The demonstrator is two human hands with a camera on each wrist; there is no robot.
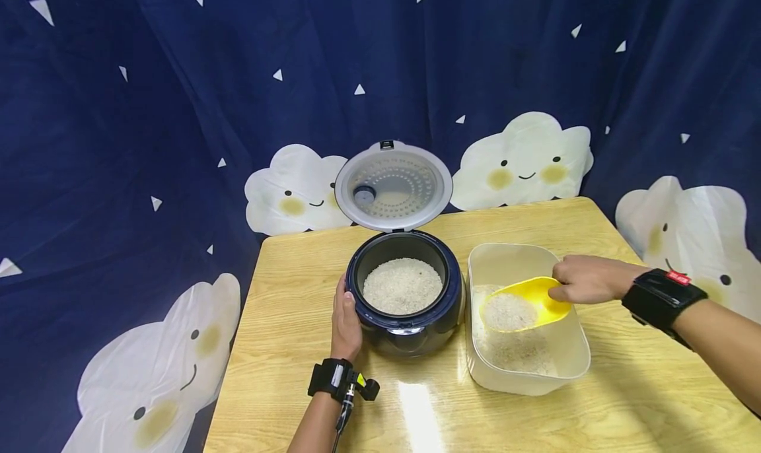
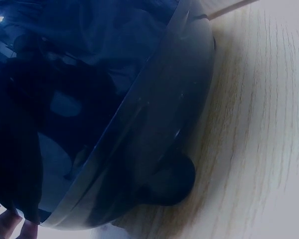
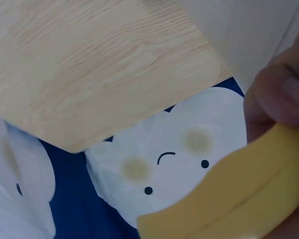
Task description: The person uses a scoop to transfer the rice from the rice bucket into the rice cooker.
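In the head view my left hand (image 1: 347, 327) rests along the left side of a dark blue rice cooker (image 1: 436, 337), its fingers against the outer wall. White rice (image 1: 403, 286) lies in the cooker's pot, and the cooker's lid (image 1: 410, 205) stands raised at the back. My right hand (image 1: 585, 278) grips a yellow scoop (image 1: 543, 299) that carries a heap of rice (image 1: 508, 312). The scoop is tilted over a white bin (image 1: 511, 258) with more rice at its bottom. The left wrist view shows a few fingertips (image 2: 5, 224) at the cooker's edge.
The bin stands just right of the cooker on a wooden table (image 1: 291, 347). Behind the table hangs a dark blue curtain (image 1: 321, 37) with white triangles and smiling clouds. A strapped camera (image 1: 368, 389) sits on my left wrist, with a cable running from it.
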